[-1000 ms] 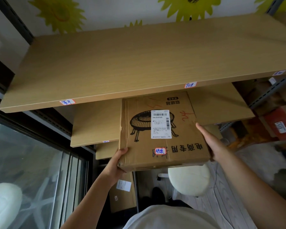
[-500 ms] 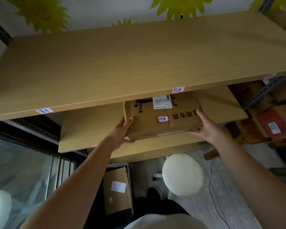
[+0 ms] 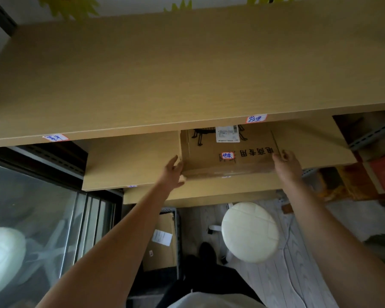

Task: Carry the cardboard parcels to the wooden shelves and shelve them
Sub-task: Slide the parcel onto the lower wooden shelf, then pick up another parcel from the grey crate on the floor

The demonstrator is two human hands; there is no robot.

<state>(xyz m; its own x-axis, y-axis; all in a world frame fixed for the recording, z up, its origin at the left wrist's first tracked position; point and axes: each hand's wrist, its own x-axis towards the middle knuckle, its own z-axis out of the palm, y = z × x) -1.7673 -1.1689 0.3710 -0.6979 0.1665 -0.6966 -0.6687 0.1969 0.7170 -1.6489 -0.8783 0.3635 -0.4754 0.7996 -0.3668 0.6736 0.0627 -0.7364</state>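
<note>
A flat cardboard parcel (image 3: 229, 158) with a white shipping label and black printed characters lies on the second wooden shelf (image 3: 131, 161), its far half hidden under the wide top shelf (image 3: 187, 74). My left hand (image 3: 172, 172) presses against the parcel's near left corner. My right hand (image 3: 287, 163) grips its near right corner, fingers on the top face. Both arms are stretched forward.
A third shelf board (image 3: 198, 196) juts out below. On the floor stand a round white stool (image 3: 250, 231) and another cardboard parcel (image 3: 162, 243). A glass door (image 3: 31, 218) is at left. More boxes (image 3: 382, 174) fill racks at right.
The parcel has moved from mid-air in front of the shelves onto the second shelf and slid further in. Both hands followed it forward and stay at its near corners.
</note>
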